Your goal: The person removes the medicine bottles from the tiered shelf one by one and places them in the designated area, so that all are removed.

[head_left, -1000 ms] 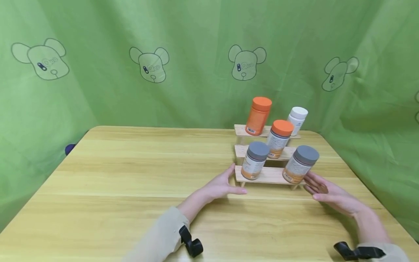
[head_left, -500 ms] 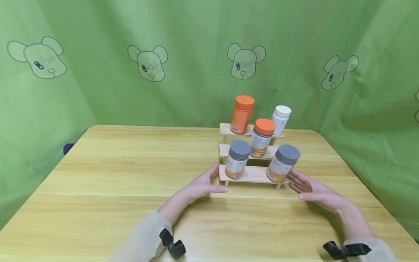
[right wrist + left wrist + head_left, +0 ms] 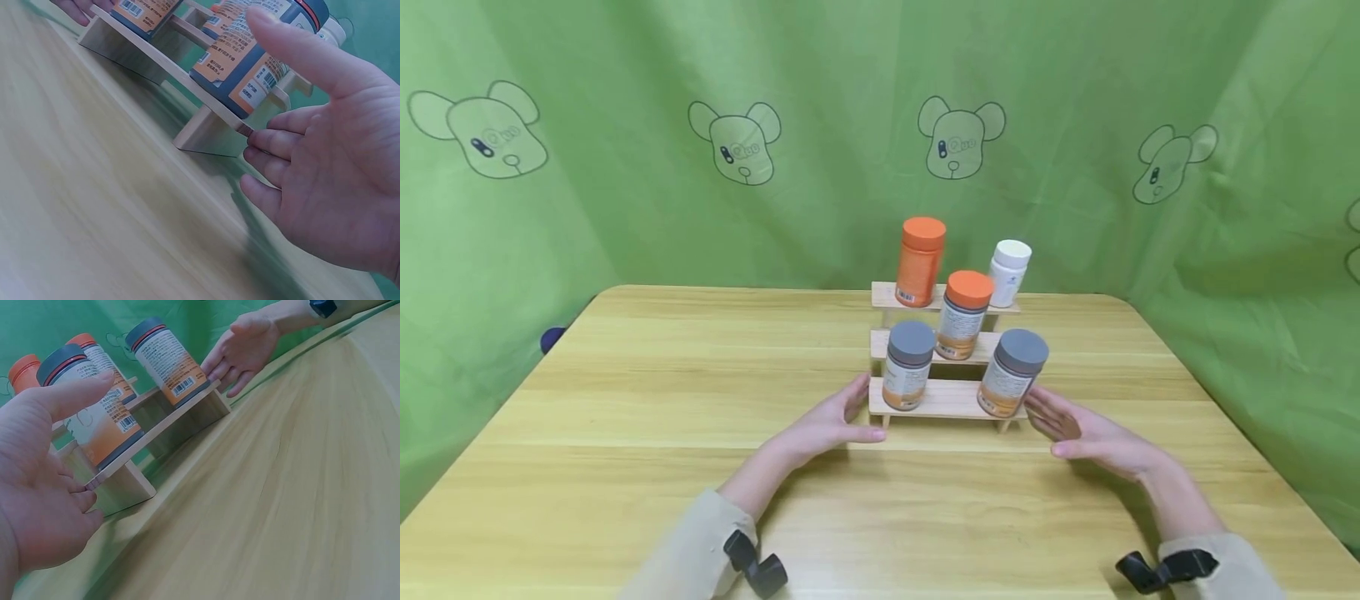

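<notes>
A three-tier wooden display rack [image 3: 951, 400] stands on the table with bottles on every tier. Two grey-lidded bottles [image 3: 906, 379] [image 3: 1003, 385] are on the lowest tier, an orange-lidded bottle [image 3: 962, 327] on the middle one. The top tier bears an orange bottle [image 3: 919, 271] and a white bottle [image 3: 1006, 279]. My left hand [image 3: 827, 429] touches the rack's left end with extended fingers, its thumb in front. At the right end, the fingertips of my right hand [image 3: 1101, 437] meet the edge of the lowest tier, thumb held apart.
The wooden table [image 3: 647, 400] reaches back to a green curtain [image 3: 820, 217] printed with mouse heads. A dark round object [image 3: 552, 339] shows beyond the table's left edge. Black wrist straps [image 3: 756, 567] sit on both sleeves.
The rack, with all its bottles, has slid left across the table. Both hands have moved left along with it, keeping at its two ends.
</notes>
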Motion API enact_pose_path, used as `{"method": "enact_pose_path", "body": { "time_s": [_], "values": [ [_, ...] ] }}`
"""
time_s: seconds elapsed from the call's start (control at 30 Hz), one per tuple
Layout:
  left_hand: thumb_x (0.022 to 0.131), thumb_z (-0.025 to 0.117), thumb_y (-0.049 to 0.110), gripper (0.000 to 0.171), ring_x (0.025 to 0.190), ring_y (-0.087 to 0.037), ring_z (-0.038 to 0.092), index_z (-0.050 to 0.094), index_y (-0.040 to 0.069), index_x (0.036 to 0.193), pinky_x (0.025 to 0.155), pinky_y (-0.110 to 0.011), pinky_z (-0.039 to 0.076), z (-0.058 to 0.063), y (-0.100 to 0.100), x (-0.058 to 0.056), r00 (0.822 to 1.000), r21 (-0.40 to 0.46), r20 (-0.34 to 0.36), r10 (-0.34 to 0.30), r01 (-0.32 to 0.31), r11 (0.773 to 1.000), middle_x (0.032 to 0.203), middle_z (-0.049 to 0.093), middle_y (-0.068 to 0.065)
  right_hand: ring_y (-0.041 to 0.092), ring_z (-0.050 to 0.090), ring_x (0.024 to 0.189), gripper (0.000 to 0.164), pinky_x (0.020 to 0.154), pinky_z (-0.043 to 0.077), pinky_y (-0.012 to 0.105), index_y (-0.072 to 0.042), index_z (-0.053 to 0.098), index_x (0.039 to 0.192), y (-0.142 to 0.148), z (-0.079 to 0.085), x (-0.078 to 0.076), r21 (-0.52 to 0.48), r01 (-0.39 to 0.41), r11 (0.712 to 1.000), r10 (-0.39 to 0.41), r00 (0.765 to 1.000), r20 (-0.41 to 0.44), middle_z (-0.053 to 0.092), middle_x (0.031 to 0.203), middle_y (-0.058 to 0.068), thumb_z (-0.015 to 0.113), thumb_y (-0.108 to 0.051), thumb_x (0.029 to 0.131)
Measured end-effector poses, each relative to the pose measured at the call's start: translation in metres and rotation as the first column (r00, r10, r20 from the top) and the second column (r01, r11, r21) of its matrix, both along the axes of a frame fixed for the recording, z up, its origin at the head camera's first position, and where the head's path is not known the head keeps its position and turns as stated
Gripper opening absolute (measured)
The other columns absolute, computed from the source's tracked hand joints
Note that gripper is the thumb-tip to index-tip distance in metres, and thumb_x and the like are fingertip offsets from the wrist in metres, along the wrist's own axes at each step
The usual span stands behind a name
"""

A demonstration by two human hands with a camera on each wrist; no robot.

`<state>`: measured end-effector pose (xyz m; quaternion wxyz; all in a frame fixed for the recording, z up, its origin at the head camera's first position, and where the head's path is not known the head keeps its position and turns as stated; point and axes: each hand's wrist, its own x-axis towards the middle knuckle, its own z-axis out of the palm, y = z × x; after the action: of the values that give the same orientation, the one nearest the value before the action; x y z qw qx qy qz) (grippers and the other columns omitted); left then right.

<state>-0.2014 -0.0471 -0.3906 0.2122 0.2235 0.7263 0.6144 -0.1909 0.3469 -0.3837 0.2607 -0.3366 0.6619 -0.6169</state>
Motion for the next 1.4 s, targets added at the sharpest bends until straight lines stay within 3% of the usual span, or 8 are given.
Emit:
{"method": "enact_pose_path", "body": {
  "time_s": [0.37,0.63,0.87,0.97,1.07,1.23,1.4],
  "values": [
    [0.083,0.067,0.011,0.092,0.139,-0.030,0.010,0.002,-0.003,0.146,0.112,-0.040,0.011,-0.001,-0.021,0.003,1.000,-0.004,0.009,0.010,-0.010,1.000,0.153,0.002,-0.017,0.003,0.019,0.135,0.085,0.105,0.018,0.018,0.007,-0.010,0.142,-0.021,-0.009,0.004,0.005,-0.016,1.000,0.016,1.000,-0.012,-0.017,0.144,0.029,0.055,0.001,0.089],
    [0.083,0.068,0.014,0.094,0.139,-0.030,0.009,0.001,-0.002,0.147,0.112,-0.040,0.010,-0.002,-0.030,0.005,1.000,0.007,0.019,0.011,-0.011,1.000,0.153,0.001,-0.016,0.002,0.019,0.134,0.086,0.105,0.019,0.017,0.004,-0.007,0.144,-0.029,-0.009,0.002,0.061,0.026,0.998,-0.024,0.999,-0.032,-0.013,0.147,0.028,0.058,-0.003,0.088],
    [0.084,0.067,0.013,0.092,0.139,-0.029,0.009,0.001,-0.001,0.147,0.112,-0.039,0.010,-0.001,-0.032,0.005,1.000,0.007,0.017,0.000,0.000,1.000,0.153,0.002,-0.015,0.039,-0.001,0.133,0.082,0.103,0.019,0.016,0.006,-0.008,0.143,-0.031,-0.009,0.003,0.109,0.074,0.991,-0.067,0.996,-0.061,-0.013,0.146,0.030,0.054,-0.003,0.090],
    [0.083,0.067,0.013,0.093,0.139,-0.028,0.008,0.000,-0.002,0.146,0.112,-0.039,0.009,-0.001,-0.033,0.004,1.000,0.017,0.016,0.001,-0.001,1.000,0.153,0.001,-0.015,0.049,-0.006,0.129,0.081,0.102,0.020,0.016,0.007,-0.009,0.143,-0.033,-0.008,0.002,0.111,0.092,0.990,-0.086,0.995,-0.060,-0.013,0.146,0.031,0.052,-0.002,0.091],
    [0.083,0.068,0.012,0.094,0.139,-0.029,0.007,0.000,-0.002,0.146,0.112,-0.039,0.008,0.001,-0.033,0.003,1.000,0.025,0.014,0.001,-0.001,1.000,0.153,0.000,-0.016,0.043,-0.003,0.132,0.081,0.103,0.019,0.016,0.006,-0.010,0.143,-0.034,-0.007,0.002,0.105,0.096,0.990,-0.091,0.994,-0.053,-0.014,0.146,0.030,0.052,-0.002,0.091],
    [0.085,0.066,0.012,0.091,0.139,-0.030,0.009,0.000,-0.004,0.146,0.112,-0.040,0.009,0.004,-0.034,0.002,1.000,0.013,-0.006,0.008,-0.008,1.000,0.153,0.002,-0.017,0.017,0.010,0.135,0.083,0.104,0.018,0.016,0.006,-0.010,0.143,-0.033,-0.010,0.000,0.094,0.091,0.991,-0.084,0.994,-0.068,-0.013,0.146,0.030,0.053,-0.002,0.090],
    [0.087,0.064,0.019,0.088,0.138,-0.030,0.015,0.003,-0.003,0.146,0.111,-0.038,0.014,0.013,-0.038,-0.006,0.991,-0.041,-0.098,0.086,-0.091,0.995,0.152,0.010,-0.018,0.012,0.012,0.135,0.083,0.104,0.018,0.017,0.006,-0.010,0.143,-0.031,-0.011,-0.001,0.068,0.068,0.995,-0.063,0.996,-0.060,-0.015,0.146,0.029,0.054,-0.003,0.090]
  ]
}}
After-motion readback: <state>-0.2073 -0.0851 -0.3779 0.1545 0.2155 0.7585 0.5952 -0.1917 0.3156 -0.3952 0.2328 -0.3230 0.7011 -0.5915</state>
